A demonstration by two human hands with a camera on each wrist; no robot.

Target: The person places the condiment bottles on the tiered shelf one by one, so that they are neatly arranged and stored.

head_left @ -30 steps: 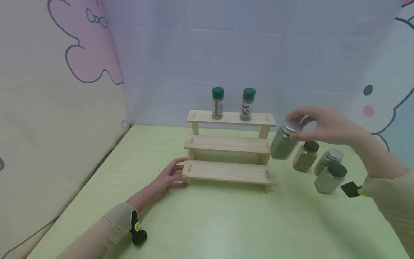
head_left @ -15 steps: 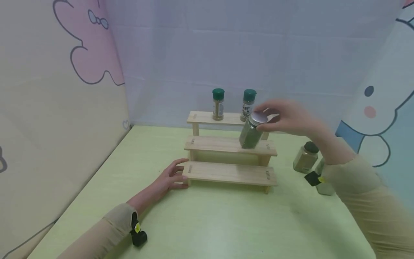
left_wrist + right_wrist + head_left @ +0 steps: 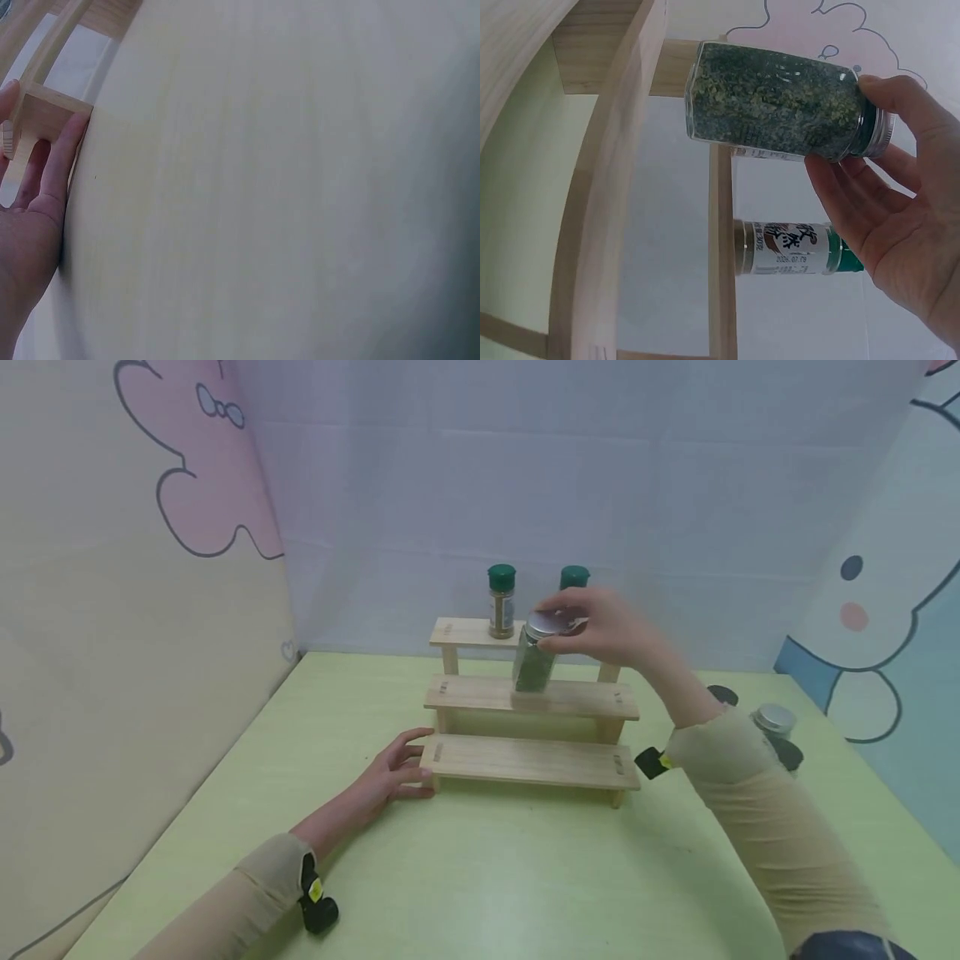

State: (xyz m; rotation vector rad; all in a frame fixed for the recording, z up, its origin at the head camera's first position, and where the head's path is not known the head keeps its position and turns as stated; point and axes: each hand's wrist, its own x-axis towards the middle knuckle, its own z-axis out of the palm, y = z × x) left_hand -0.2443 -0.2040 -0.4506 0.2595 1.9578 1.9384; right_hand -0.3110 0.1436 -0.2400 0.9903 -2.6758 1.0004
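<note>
My right hand (image 3: 600, 625) grips a clear glass jar (image 3: 534, 664) of dried green herb flakes by its silver lid. The jar hangs, slightly tilted, just over the middle tier of a three-tier wooden rack (image 3: 525, 762). In the right wrist view the jar (image 3: 772, 101) fills the upper middle, thumb and fingers around the lid end. At the rack's left end, my left hand (image 3: 390, 772) holds the lowest tier, with fingers on its side support (image 3: 52, 112). Two green-capped spice bottles stand on the top tier: the left one (image 3: 502, 602) shows fully, the right one (image 3: 574, 577) is partly hidden.
On the right side of the table, several more jars stand behind my sleeve; a silver lid (image 3: 775, 718) and a dark lid (image 3: 723, 695) show. A printed cloth (image 3: 450, 510) hangs behind the rack. The yellow-green table (image 3: 480, 877) extends in front.
My right hand has carried the herb jar leftward from beside the rack to over the middle tier, and the jar has become more upright. The left hand stays at the rack's end.
</note>
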